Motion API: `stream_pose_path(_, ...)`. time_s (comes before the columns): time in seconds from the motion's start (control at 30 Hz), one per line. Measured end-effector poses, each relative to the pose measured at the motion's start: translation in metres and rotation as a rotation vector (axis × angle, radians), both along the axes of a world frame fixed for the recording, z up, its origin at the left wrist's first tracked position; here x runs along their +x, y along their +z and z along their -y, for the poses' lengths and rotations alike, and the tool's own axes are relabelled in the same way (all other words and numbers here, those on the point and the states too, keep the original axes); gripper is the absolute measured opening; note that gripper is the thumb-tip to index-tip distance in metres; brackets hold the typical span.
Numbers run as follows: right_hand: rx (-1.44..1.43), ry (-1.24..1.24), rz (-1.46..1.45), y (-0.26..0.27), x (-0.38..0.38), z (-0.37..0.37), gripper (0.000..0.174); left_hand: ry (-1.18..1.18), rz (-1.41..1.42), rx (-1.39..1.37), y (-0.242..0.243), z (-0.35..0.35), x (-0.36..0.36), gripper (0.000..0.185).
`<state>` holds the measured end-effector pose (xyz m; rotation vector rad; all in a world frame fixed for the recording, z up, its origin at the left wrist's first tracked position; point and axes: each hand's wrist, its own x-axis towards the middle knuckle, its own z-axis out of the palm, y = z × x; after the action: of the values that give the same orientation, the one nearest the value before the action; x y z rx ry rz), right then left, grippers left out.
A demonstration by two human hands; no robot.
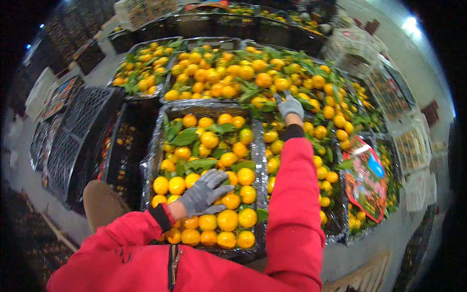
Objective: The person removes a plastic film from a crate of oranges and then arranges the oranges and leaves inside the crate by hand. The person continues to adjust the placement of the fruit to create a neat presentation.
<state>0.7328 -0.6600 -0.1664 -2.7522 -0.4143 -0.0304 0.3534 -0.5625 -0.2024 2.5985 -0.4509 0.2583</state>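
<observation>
In a grey knit glove, my left hand (205, 192) lies palm down with fingers spread on orange-yellow mandarins (227, 220) in the near crate (259, 175), which is lined with clear plastic film. Several fruits there sit in close rows at the near end; green leaves (184, 137) lie among those farther back. My right hand (290, 104), gloved alike, reaches forward over the leafy mandarins at the back. Its fingertips are apart, close below one mandarin (282, 84), and no fruit shows in its grasp. What lies under both palms is hidden.
Another crate of leafy mandarins (146, 68) stands at the back left. Black plastic crates (78, 127) are stacked on the left. A red-edged printed sheet (366, 179) lies on the right-hand fruit. White crates (412, 146) line the far right. My knee (104, 202) is beside the near crate.
</observation>
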Motion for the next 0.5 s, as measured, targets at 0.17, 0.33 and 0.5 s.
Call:
stream_pose_path(0.17,-0.168,0.064,-0.011,0.007,-0.003,0.007,0.066,-0.122,-0.015,0.044,0.011,-0.018,-0.008,0.060)
stream_pose_path(0.33,1.421,0.079,-0.386,0.032,-0.045,0.045,0.023,-0.141,-0.251,0.107,0.065,-0.123,-0.039,0.044)
stream_pose_path(0.5,1.043,0.571,-0.563,0.014,-0.181,-0.045,0.029,-0.112,-0.758,-0.007,0.084,-0.201,-0.064,0.033)
